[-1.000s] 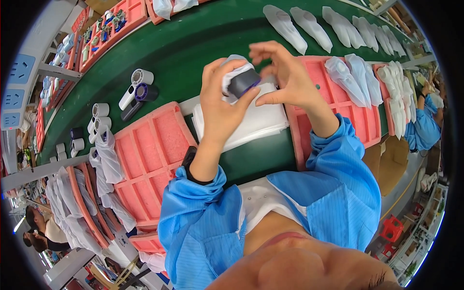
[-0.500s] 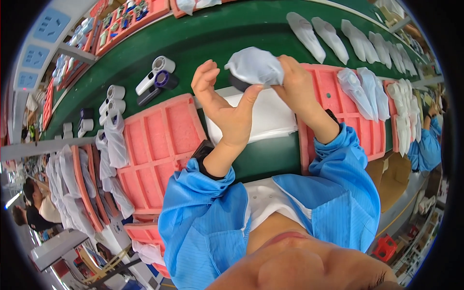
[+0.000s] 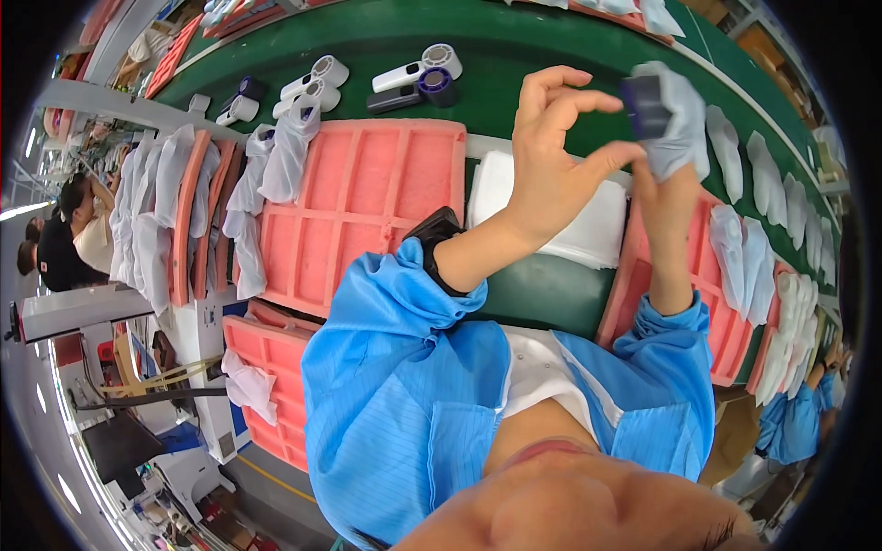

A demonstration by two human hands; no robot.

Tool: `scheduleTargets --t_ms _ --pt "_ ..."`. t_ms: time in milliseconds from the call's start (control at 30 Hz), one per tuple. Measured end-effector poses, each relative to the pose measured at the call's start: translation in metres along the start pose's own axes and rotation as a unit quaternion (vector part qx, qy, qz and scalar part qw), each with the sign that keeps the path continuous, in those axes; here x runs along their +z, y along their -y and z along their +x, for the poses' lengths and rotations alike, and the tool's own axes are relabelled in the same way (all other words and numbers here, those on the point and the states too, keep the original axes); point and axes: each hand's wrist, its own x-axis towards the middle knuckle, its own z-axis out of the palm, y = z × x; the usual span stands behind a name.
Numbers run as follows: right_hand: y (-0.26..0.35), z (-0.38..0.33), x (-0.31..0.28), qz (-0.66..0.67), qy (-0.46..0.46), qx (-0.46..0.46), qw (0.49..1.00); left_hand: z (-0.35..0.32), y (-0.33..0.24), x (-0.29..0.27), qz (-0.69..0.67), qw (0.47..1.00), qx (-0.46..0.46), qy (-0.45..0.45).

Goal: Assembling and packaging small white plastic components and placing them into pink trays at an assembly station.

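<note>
Far left I see white bags (image 3: 152,197) draped over stacked pink trays, and a co-worker (image 3: 64,234) beyond them. On the green belt (image 3: 514,50) lie several small white fans (image 3: 418,66) with dark parts beside them, well apart from my hands. Below them sits an empty pink tray (image 3: 367,207), with one bagged piece (image 3: 289,151) hanging at its upper left corner.

My left hand (image 3: 551,161) is raised over the white pad (image 3: 588,216), fingers curled and half open, thumb reaching right to touch the lower edge of the pouch (image 3: 684,124). I judge it holds nothing firmly; it only steadies.

My right hand (image 3: 666,197) comes up under the pouch, and I cannot tell how tight its grip is, since the pouch hides the fingers. The dark block (image 3: 645,106) sticks out of the pouch's left mouth, held high above the right tray (image 3: 643,275).

The risk, as I judge it: the block is only partly in, and with the mouth facing sideways it could slide out and drop onto the pad or belt if either hand loosens. A pinch on thin film alone may also slip.

Further right, filled pouches (image 3: 744,239) lie in rows on the tray and along the belt.
</note>
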Motion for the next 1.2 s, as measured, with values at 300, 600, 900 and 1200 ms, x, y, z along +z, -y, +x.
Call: scheduleTargets --t_ms 300,600,900,1200 --pt "0.017 -0.008 0.011 -0.098 -0.036 -0.115 0.988 -0.006 -0.008 0.01 0.028 0.991 0.082 -0.101" --pt "0.015 -0.005 0.004 0.034 0.046 -0.003 0.998 0.008 0.002 -0.003 0.145 0.985 0.085 0.031" --pt "0.042 -0.018 -0.001 0.331 0.326 0.172 0.869 -0.028 0.006 -0.051 -0.365 0.878 -0.308 0.019" --pt "0.033 -0.011 0.005 0.216 0.394 -0.017 0.893 -0.059 -0.031 -0.163 0.007 0.951 -0.295 -0.09"
